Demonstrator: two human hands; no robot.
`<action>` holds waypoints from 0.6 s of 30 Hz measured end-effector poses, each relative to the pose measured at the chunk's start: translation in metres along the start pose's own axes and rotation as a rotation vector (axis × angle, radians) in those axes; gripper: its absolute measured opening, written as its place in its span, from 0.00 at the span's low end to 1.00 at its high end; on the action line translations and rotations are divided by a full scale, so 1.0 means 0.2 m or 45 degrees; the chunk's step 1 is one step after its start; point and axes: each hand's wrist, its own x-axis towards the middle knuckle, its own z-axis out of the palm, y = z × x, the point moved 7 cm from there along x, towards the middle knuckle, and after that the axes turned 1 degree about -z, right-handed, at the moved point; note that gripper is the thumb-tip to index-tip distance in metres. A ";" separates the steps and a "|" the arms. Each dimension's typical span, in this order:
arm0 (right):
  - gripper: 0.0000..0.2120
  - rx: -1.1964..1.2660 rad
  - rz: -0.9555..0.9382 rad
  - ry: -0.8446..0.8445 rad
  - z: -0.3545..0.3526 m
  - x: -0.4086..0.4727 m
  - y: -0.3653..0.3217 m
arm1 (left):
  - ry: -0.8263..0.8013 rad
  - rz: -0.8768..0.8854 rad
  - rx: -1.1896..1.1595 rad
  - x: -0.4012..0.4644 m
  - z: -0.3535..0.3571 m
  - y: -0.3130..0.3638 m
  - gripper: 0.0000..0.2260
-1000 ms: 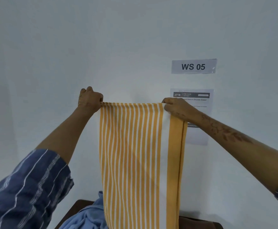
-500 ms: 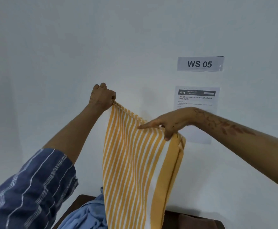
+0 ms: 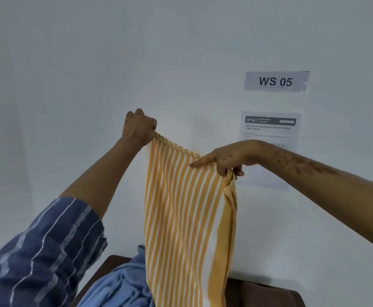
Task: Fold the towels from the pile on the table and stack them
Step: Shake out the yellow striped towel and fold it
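- Nearest, at the bottom of the view, a crumpled light-blue cloth towel (image 3: 123, 284) lies on the dark brown wooden bench (image 3: 267, 293), part of the pile not yet folded.
- Above it hangs the yellow-and-white striped cotton towel (image 3: 187, 229), held up in the air in front of the plain white wall (image 3: 92, 63). Its long axis runs nearly straight down, stripes vertical, and its lower end drops out of view in front of the bench.
- The top edge slopes from upper left down to the right.
- The left hand (image 3: 139, 127) grips the top left corner with its fingers curled tight round it.
- The right hand (image 3: 227, 160) pinches the bunched top right corner with thumb and lower fingers, the forefinger stretched out along the edge.
- This looks like the first lengthwise fold of this towel. The next move probably calls for bringing the two held corners together, edges matched, then laying it flat.
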 end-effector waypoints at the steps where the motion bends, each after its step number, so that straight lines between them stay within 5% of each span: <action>1: 0.36 0.021 0.048 0.042 0.00 0.01 0.02 | 0.000 -0.004 -0.014 -0.01 0.00 -0.01 0.10; 5: 0.31 0.263 0.213 0.287 -0.07 0.05 0.13 | 0.010 0.073 -0.051 -0.03 -0.01 0.02 0.11; 9: 0.09 0.618 0.336 0.487 -0.17 0.06 0.19 | -0.119 0.239 -0.355 -0.05 -0.09 0.16 0.12; 12: 0.12 0.908 0.370 0.673 -0.23 0.11 0.23 | -0.400 0.412 -0.729 -0.12 -0.15 0.33 0.15; 14: 0.10 1.089 0.347 0.734 -0.24 0.14 0.21 | -0.499 0.505 -0.715 -0.15 -0.17 0.45 0.14; 18: 0.07 1.325 0.237 0.848 -0.26 0.17 0.14 | -0.501 0.339 -0.744 -0.12 -0.16 0.53 0.13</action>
